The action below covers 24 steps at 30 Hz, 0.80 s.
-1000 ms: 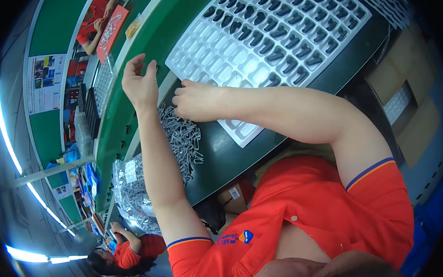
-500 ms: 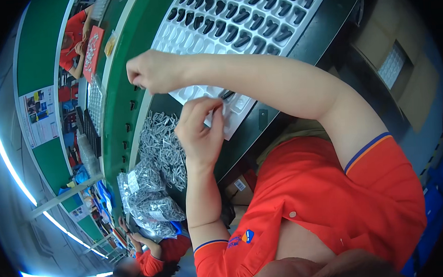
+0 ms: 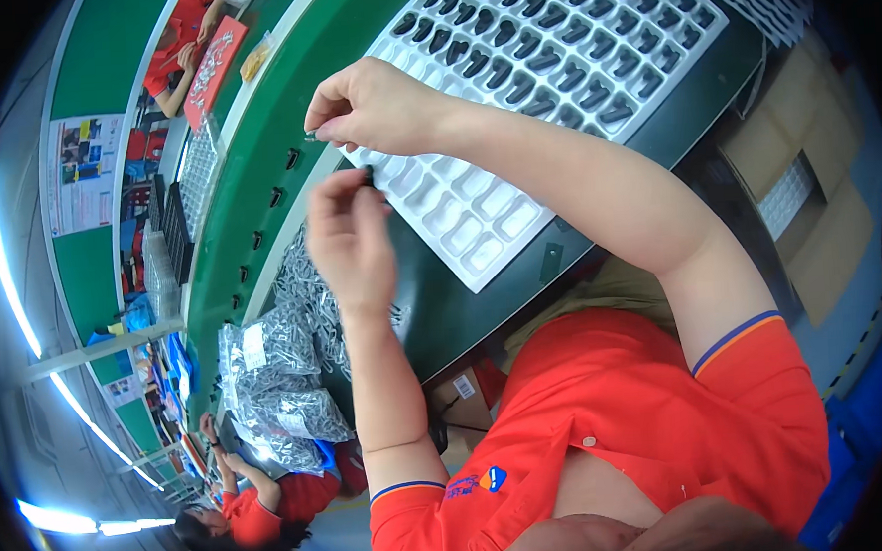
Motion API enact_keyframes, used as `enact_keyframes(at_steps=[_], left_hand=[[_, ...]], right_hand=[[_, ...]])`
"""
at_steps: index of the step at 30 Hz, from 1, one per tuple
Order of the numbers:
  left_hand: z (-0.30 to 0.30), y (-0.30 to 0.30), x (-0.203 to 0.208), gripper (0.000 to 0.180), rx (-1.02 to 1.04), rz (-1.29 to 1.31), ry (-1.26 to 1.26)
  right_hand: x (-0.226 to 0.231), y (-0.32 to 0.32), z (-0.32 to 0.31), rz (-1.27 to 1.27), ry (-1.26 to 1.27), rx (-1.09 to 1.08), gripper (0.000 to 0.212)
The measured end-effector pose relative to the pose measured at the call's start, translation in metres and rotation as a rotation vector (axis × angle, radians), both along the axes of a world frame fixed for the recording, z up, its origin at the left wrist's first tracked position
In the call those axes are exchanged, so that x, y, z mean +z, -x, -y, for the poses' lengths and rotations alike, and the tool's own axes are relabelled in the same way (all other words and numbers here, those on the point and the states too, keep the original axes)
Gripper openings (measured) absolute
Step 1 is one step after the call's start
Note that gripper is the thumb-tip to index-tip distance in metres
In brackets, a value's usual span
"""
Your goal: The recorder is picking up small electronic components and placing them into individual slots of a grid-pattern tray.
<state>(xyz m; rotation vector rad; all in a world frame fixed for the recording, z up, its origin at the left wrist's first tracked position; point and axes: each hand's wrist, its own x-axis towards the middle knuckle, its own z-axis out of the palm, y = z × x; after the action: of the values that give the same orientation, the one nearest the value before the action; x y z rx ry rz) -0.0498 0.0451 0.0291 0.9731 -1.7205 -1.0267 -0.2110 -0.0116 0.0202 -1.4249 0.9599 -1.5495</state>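
My left hand (image 3: 349,240) is raised beside the near corner of the white plastic tray (image 3: 481,273). Its fingers are pinched on a small black part (image 3: 368,177), slightly blurred. Above and beyond it, my right hand (image 3: 372,109) reaches across the tray, thumb and forefinger closed on a tiny metallic piece (image 3: 311,137) next to the green belt's edge. Curved black parts (image 3: 537,101) fill the tray's far rows, while the bare cells nearer me are pale. A loose pile of small metal parts (image 3: 301,273) lies left of my left hand.
Several black parts (image 3: 275,196) sit spaced along the green conveyor belt (image 3: 220,202). Clear bags of metal parts (image 3: 276,364) stack at the lower left. An open cardboard box (image 3: 807,226) stands right. Co-workers in red (image 3: 284,508) sit at left and across the belt.
The whole view has shifted, with the tray now farther right. My left hand has lifted from the tray's cells toward the belt. My right hand has drawn slightly back from the belt.
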Motion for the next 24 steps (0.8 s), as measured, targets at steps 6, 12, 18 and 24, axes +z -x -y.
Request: enact_keyframes(at_steps=[6,12,18,24], left_hand=[[0.040,-0.047,-0.026,0.011,0.130,-0.233,-0.158],[0.041,-0.048,-0.032,0.019,0.133,-0.430,-0.296],[0.039,-0.046,-0.029,0.029,0.119,-0.461,-0.302],[0.037,-0.044,-0.030,0.033,0.080,-0.414,-0.272]], right_hand=[[0.002,-0.017,-0.012,0.049,-0.074,0.250,0.011],[-0.013,-0.024,-0.013,-0.131,-0.013,0.098,0.008],[-0.015,-0.027,-0.014,-0.266,-0.019,0.056,0.008],[-0.017,-0.029,-0.014,-0.366,0.025,-0.010,0.010]])
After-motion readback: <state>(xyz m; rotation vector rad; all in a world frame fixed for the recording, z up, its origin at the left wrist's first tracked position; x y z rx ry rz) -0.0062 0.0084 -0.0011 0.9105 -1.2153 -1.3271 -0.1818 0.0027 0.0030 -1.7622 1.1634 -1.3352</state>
